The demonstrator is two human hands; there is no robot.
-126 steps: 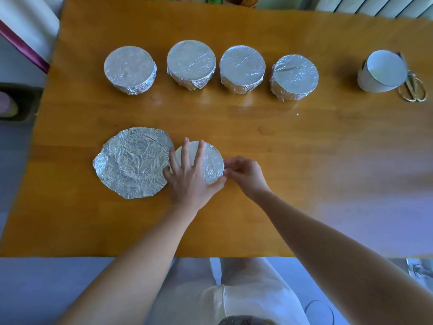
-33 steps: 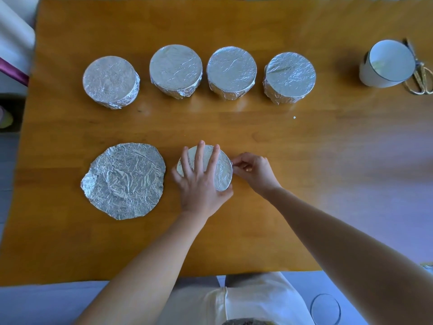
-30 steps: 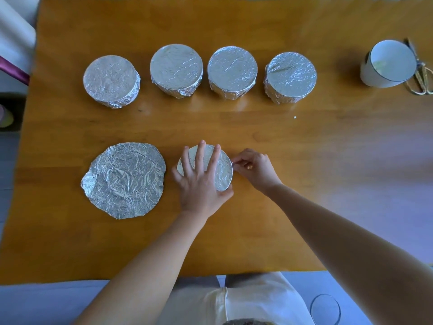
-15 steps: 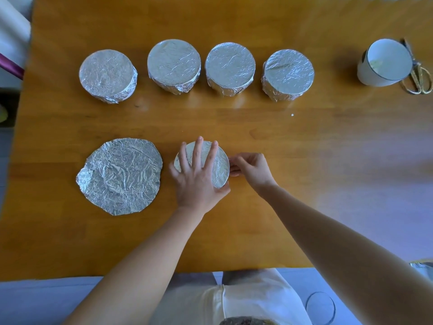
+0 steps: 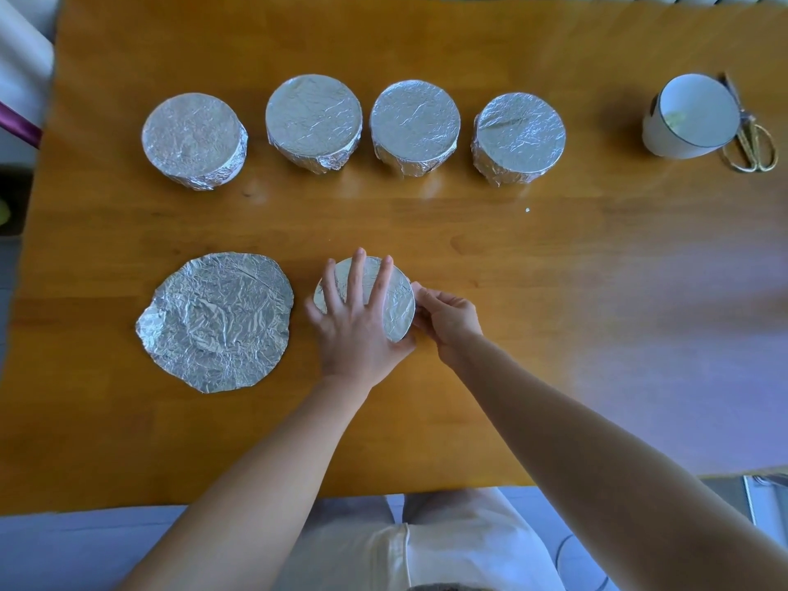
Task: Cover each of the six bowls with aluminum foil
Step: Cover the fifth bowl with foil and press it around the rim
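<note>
we see a wooden table (image 5: 511,258) from above, with the bowl in work (image 5: 396,298) near its middle, a little toward 7 o'clock. foil is already over its top. the left hand (image 5: 356,322) lies flat on that foil lid, fingers spread and pointing to 12 o'clock, palm pressing down; it grips nothing, it only presses. the right hand (image 5: 447,319) sits at the bowl's 3 o'clock side, fingers curled in against the foil at the rim, pinching or pressing it to the wall; we cannot tell how tightly it closes.

just beside the bowl at 9 o'clock, not touching it, a loose round foil sheet (image 5: 217,319) lies flat and crinkled on the wood.

toward 12 o'clock stands a row of four bowls, each fully wrapped: the first covered bowl (image 5: 194,138) at the 10 o'clock end, the second covered bowl (image 5: 313,119), the third covered bowl (image 5: 415,125) and the fourth covered bowl (image 5: 518,136), all near one another but apart.

far out at 2 o'clock stands a white bowl (image 5: 690,115) with no foil, and gold scissors (image 5: 752,142) lie touching or just beside it on its 3 o'clock side.
</note>
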